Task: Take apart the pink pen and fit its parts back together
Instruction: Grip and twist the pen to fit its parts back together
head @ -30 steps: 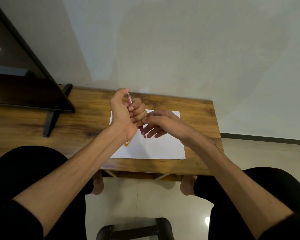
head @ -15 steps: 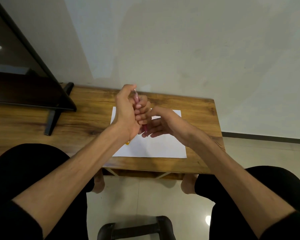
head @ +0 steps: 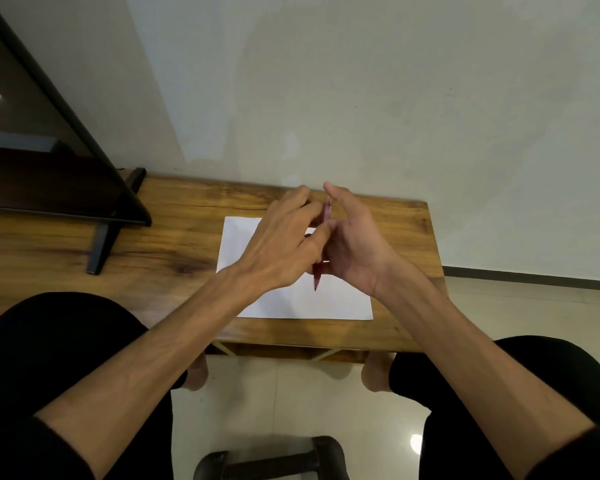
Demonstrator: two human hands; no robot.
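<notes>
The pink pen (head: 326, 216) stands nearly upright above the white paper (head: 329, 304), tip pointing down at the sheet. My left hand (head: 278, 247) is turned back-up, with its fingertips pinching the pen's middle. My right hand (head: 357, 251) is pressed against the pen from the right, thumb raised beside the pen's top end. Its fingers are hidden behind my left hand, at the lower barrel. The pen looks to be in one piece, though its middle is covered.
The paper lies on a wooden table (head: 153, 265) against a pale wall. A black screen (head: 49, 174) on a stand (head: 101, 251) fills the table's left part. My knees are below the table's front edge, and a dark stool (head: 267, 462) is on the floor.
My left hand has turned from a fist around the pen to a back-up fingertip pinch. My right hand rose from the pen's tip to alongside the barrel. Both hands shifted slightly right.
</notes>
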